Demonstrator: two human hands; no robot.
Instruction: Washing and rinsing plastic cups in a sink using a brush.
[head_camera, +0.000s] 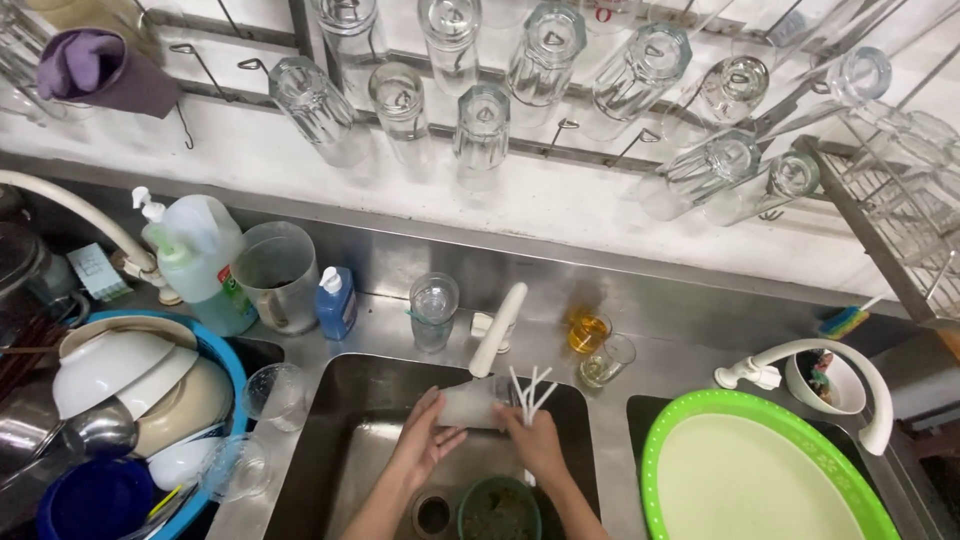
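Our left hand (425, 435) cups a cloudy glass (468, 404) over the sink (370, 400); our right hand (535, 440) grips white straws (530, 385) beside it. A white faucet (498, 330) rises behind the sink, a green plate (750, 470) right of it.

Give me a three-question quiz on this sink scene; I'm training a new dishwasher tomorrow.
1. True or false: both hands are over the middle sink.
2. What does the right hand hold besides the glass?
3. The left hand is: A) on the glass, B) on the tap, C) on the green tray.

Key:
1. True; the middle sink.
2. White straws.
3. A.
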